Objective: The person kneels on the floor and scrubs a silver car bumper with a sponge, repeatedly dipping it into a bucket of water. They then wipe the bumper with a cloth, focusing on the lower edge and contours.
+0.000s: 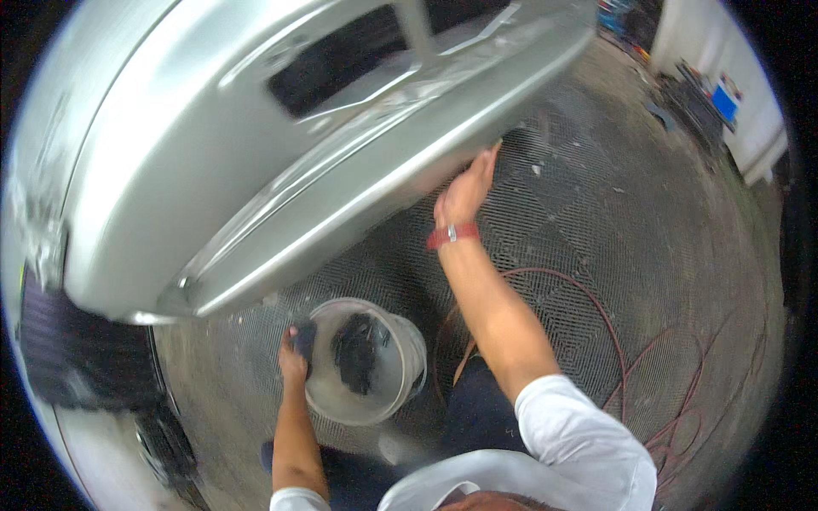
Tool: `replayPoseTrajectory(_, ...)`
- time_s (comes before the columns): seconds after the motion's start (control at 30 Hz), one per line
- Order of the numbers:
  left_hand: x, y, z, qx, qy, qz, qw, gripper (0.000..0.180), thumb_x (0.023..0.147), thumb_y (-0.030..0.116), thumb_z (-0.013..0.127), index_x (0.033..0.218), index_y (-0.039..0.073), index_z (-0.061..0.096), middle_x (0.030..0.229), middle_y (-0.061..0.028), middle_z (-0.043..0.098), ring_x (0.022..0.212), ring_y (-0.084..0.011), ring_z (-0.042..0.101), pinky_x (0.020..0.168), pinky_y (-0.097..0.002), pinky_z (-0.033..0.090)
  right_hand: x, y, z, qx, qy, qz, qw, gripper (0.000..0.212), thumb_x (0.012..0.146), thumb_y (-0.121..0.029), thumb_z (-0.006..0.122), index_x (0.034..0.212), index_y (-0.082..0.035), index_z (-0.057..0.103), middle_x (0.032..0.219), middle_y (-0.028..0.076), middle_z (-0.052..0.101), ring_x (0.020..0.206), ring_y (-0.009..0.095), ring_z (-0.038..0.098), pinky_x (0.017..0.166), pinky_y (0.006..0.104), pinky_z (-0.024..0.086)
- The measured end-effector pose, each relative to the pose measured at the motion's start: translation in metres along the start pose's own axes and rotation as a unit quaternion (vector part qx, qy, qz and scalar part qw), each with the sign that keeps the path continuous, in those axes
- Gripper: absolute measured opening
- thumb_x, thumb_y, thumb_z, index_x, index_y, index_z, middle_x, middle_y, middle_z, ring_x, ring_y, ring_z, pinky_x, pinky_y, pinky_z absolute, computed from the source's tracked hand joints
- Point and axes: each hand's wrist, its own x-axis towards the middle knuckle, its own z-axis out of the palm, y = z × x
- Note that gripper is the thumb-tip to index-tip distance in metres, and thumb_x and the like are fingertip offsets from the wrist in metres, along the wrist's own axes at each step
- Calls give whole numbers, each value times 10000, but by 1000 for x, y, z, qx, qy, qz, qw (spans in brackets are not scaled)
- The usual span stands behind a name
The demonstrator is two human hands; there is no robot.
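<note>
A silver car bumper (pixel 409 170) spans the upper part of the head view. My right hand (pixel 467 192), with a red band on its wrist, lies along the bumper's lower edge. Its fingers are stretched out, and the palm seems to face the panel. In my left hand (pixel 292 358) is a dark grey pad (pixel 304 339), held at the left rim of a whitish bucket (pixel 414 345). A dark patch (pixel 362 353) shows inside the bucket; I cannot tell what it is.
A reddish hose (pixel 609 328) loops over the ribbed dark floor mat (pixel 562 213) at right. Dark parts (pixel 694 111) lean by a white panel (pixel 724 51) at the far right. A black ribbed piece (pixel 81 349) lies at the left.
</note>
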Motion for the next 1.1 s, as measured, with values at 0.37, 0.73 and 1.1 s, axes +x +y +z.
replayPoseTrajectory(0.37, -47, 84, -85, -328, 366, 157, 856, 530, 1192, 332, 580, 1579, -26, 531, 1551, -201, 600, 1429, -307, 591, 1234, -449, 430, -197, -75, -106, -154, -154, 228, 949, 505, 1178, -201, 479, 1643, -9, 520, 1526, 205, 648, 1348, 337, 677, 1106, 500, 573)
replayPoseTrajectory(0.73, 14, 131, -171, 198, 290, 574, 740, 599, 945, 510, 795, 1373, 98, 722, 1199, -100, 736, 1164, -356, 669, 1010, -503, 498, -215, -214, -151, -245, -67, 52, 966, 496, 1156, -207, 482, 1590, 11, 580, 1489, 185, 668, 1315, 331, 687, 1097, 480, 563)
replayPoseTrajectory(1.1, -3, 272, -100, 178, 208, 643, 715, 683, 914, 541, 787, 1423, 94, 699, 1285, -144, 727, 1251, -398, 652, 1190, -593, 461, -266, -204, -104, -325, -119, 130, 929, 329, 1136, -369, 670, 1163, -49, 743, 1033, 59, 739, 900, 203, 737, 799, 414, 628)
